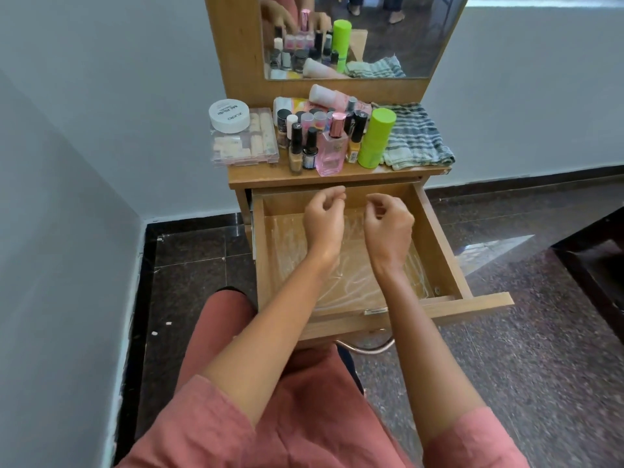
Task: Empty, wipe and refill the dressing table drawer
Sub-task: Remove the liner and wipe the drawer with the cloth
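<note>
The drawer (435, 238) is pulled out below the worktop (270, 178), with only a clear plastic liner (354, 282) inside. Above it my left grip (324, 216) and right grip (388, 224) hover with fingers curled, thumb against forefinger, nothing visible in them. Behind the drawer, on the worktop, are a pink perfume bottle (332, 150), a green canister (374, 138) and a striped cloth (415, 136).

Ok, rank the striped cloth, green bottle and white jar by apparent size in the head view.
1. folded green-and-white striped cloth
2. lime-green cylindrical bottle
3. white round jar
All lie at a similar distance.
</note>
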The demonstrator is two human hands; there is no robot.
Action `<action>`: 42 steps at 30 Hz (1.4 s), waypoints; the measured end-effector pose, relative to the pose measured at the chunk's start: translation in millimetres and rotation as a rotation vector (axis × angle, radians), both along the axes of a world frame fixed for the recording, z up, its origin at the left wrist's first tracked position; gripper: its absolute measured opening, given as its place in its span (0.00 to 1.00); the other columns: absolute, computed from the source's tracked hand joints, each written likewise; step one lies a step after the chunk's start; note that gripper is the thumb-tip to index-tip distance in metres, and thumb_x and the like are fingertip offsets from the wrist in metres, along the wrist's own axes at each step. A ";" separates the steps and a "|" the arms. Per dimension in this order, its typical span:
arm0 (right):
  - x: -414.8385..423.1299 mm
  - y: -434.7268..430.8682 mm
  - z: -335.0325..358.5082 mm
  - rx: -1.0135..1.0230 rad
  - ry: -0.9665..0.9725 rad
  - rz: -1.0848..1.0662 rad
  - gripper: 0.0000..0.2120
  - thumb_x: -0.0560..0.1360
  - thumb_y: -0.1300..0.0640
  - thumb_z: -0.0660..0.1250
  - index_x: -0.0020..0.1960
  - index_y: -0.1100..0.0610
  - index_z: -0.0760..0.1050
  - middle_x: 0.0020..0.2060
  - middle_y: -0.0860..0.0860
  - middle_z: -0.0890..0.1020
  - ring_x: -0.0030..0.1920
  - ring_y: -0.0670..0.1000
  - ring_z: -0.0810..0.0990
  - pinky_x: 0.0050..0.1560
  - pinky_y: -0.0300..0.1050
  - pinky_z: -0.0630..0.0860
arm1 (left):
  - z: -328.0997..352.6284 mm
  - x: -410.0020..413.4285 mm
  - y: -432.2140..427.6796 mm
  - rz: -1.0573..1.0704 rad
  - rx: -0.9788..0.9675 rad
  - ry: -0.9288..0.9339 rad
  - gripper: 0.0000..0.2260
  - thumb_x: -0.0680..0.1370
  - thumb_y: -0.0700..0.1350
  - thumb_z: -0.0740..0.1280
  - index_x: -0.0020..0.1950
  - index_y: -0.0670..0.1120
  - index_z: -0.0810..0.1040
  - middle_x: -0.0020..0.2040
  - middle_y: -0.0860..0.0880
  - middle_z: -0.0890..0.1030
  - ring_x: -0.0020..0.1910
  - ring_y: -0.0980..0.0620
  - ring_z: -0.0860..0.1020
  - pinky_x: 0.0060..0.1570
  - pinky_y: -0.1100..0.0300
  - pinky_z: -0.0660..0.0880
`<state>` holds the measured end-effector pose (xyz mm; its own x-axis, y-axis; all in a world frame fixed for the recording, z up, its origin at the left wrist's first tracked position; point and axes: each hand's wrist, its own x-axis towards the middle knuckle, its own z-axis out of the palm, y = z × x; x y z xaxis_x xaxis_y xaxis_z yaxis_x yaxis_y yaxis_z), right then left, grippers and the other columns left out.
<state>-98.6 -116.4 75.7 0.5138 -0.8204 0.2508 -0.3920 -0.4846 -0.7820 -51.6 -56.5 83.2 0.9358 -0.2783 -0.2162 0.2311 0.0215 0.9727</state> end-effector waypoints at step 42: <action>15.7 -165.2 36.1 0.673 -0.162 -0.225 0.08 0.66 0.62 0.70 0.31 0.58 0.72 0.34 0.52 0.75 0.31 0.46 0.72 0.24 0.32 0.68 | 13.4 -11.4 -105.8 -0.081 -0.122 0.196 0.17 0.77 0.32 0.57 0.66 0.40 0.70 0.63 0.45 0.75 0.62 0.51 0.73 0.60 0.63 0.69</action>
